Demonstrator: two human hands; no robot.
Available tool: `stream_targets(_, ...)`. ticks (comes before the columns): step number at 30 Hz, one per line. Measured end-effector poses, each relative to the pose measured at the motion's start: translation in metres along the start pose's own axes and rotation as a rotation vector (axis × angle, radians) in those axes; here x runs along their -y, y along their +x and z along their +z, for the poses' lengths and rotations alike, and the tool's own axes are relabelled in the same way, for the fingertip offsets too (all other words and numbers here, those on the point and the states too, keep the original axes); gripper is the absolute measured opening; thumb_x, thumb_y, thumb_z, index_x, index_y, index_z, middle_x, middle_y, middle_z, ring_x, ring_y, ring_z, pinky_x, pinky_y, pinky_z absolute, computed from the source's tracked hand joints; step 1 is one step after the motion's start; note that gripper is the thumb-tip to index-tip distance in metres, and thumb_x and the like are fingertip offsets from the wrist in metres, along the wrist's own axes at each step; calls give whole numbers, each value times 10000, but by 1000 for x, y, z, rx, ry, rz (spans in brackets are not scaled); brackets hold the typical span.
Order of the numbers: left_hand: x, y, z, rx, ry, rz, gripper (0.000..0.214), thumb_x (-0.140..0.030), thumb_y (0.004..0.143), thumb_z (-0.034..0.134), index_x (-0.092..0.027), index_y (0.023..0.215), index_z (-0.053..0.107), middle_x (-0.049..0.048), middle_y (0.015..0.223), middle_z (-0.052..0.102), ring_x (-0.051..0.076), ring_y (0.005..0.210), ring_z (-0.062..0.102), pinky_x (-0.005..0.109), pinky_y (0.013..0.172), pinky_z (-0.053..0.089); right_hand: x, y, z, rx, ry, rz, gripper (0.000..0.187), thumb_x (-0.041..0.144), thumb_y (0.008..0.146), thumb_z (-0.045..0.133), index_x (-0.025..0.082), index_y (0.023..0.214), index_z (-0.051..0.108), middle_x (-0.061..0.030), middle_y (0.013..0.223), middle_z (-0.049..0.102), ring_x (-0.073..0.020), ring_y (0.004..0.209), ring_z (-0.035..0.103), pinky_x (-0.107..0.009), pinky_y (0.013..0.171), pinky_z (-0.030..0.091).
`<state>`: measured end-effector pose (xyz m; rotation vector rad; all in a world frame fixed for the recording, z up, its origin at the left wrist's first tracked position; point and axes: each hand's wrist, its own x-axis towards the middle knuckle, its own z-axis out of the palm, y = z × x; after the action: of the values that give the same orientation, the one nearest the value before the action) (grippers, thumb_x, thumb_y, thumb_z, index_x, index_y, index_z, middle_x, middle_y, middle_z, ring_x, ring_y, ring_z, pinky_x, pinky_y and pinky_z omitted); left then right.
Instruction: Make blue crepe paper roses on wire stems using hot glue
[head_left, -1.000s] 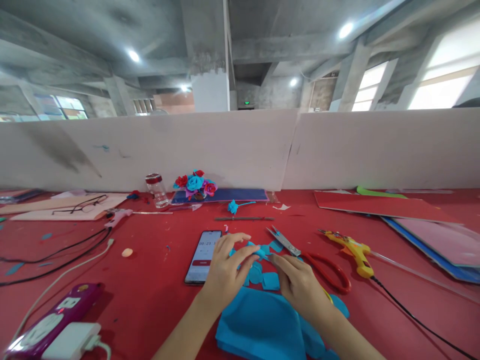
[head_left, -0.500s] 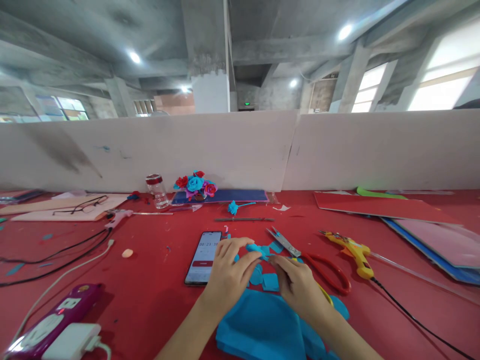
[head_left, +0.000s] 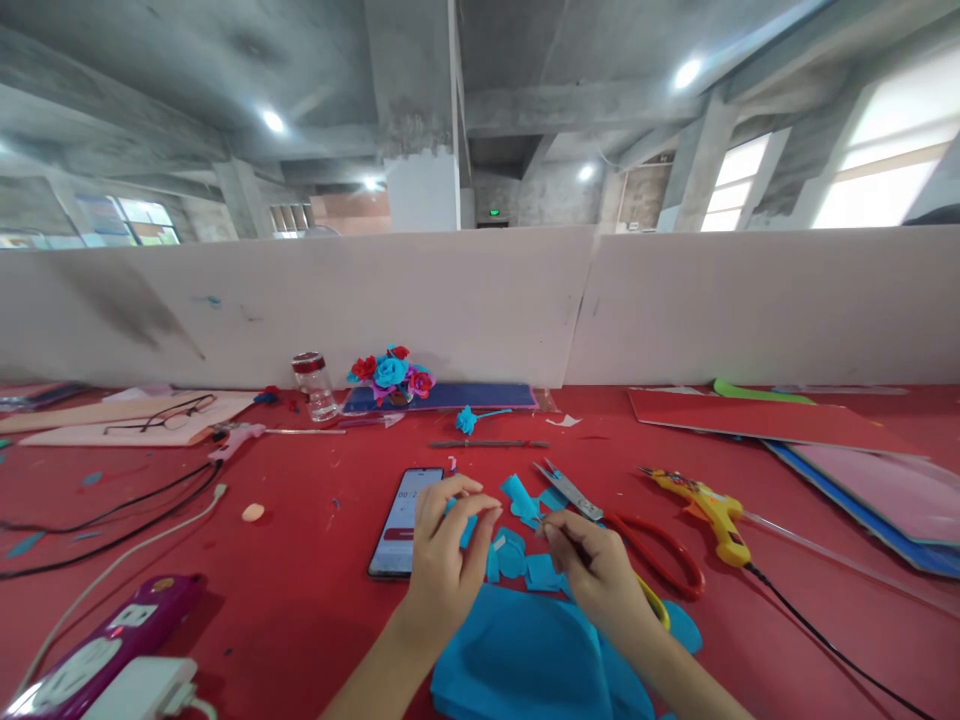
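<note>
My left hand (head_left: 450,545) is held over the lower right of a phone (head_left: 394,525). Its fingers are bent, thumb and fingertips near each other, and no object shows between them. My right hand (head_left: 596,560) is closed in a pinch at the lower end of a curled blue crepe paper piece (head_left: 519,498), which stands out to the left of the fingertips. Below both hands lie cut blue paper pieces (head_left: 511,555) and a larger folded stack of blue paper (head_left: 525,650). Scissors (head_left: 574,492) with red handles lie just beyond my right hand.
A yellow glue gun (head_left: 709,515) with a black cord lies at right, near stacked coloured sheets (head_left: 862,470). Behind are a blue paper flower (head_left: 466,419), a thin rod (head_left: 489,444), a bouquet (head_left: 391,373) and a glass jar (head_left: 315,388). A purple power strip (head_left: 112,640) sits front left.
My left hand has come off the blue paper piece and drawn slightly left and down. The piece now shows more fully beside my right fingertips, which have hardly moved.
</note>
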<state>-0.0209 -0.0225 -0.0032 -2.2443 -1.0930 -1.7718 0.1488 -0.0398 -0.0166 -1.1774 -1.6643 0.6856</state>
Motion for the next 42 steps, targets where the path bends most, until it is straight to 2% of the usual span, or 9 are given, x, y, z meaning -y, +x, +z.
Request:
stream_targets(6, -1, 4, 3, 15, -156, -242, 175, -199, 879, 411, -207, 841, 581, 53, 899, 507, 189, 873, 517, 324, 744, 456, 4, 2, 0, 48, 265, 102, 322, 419, 852, 429, 190, 628, 460, 46, 508, 404, -88, 444, 346, -205, 422, 295)
stream_targets(13, -3, -2, 4, 6, -340, -275, 165, -252, 852, 485, -240, 1008, 538, 62, 985, 472, 179, 861, 498, 327, 754, 447, 7, 1, -2, -13, 249, -63, 290, 355, 865, 430, 191, 646, 528, 9, 583, 503, -114, 538, 462, -219, 522, 396)
stream_targets(18, -8, -5, -1, 138, -424, -151, 226, -318, 850, 493, -279, 1058, 569, 61, 1002, 469, 195, 925, 493, 313, 762, 444, 4, -3, -6, -35, 158, -234, 204, 261, 858, 437, 202, 738, 591, -30, 711, 606, -152, 647, 553, -250, 633, 452)
stream_targets(25, -12, 5, -4, 360, -712, -330, 366, -433, 897, 319, -260, 1118, 553, 86, 1003, 543, 197, 874, 536, 340, 768, 467, 6, 3, -8, 52, 150, -309, 227, 222, 874, 394, 220, 811, 612, -35, 765, 607, -157, 707, 567, -245, 671, 455)
stream_targets(27, -13, 6, -3, 429, -736, -311, 395, -471, 835, 449, -263, 1163, 524, 96, 1097, 532, 223, 981, 516, 371, 859, 437, 5, 4, -8, 91, 188, -277, 228, 234, 877, 394, 223, 827, 616, -41, 812, 608, -162, 746, 565, -256, 703, 454)
stream_targets(29, -16, 7, -1, 515, -695, -290, 426, -381, 762, 608, -276, 1168, 531, 89, 1175, 507, 238, 1070, 485, 378, 918, 404, 3, 5, -7, 106, 241, -224, 220, 259, 873, 416, 226, 817, 627, -36, 821, 614, -161, 751, 560, -263, 721, 451)
stream_targets(31, -19, 9, 1, 537, -657, -307, 287, -279, 791, 591, -278, 1078, 609, 69, 1128, 538, 215, 1044, 508, 350, 913, 407, 0, 5, -5, 115, 305, -168, 213, 294, 859, 456, 227, 777, 641, -21, 765, 615, -149, 697, 549, -255, 697, 452)
stream_targets(36, -23, 12, 2, 511, -670, -418, 115, -227, 776, 608, -239, 812, 717, 35, 870, 620, 177, 814, 582, 269, 754, 453, -2, 3, -1, 151, 448, -73, 216, 381, 801, 552, 217, 704, 655, -5, 634, 593, -137, 634, 524, -236, 630, 430)
stream_targets(42, -21, 8, 8, 391, -828, -634, 268, -254, 756, 608, -194, 504, 680, 35, 667, 625, 185, 713, 564, 274, 697, 432, -3, -4, 13, 144, 718, 203, 254, 408, 789, 575, 184, 669, 590, 28, 556, 524, -82, 525, 426, -196, 526, 350)
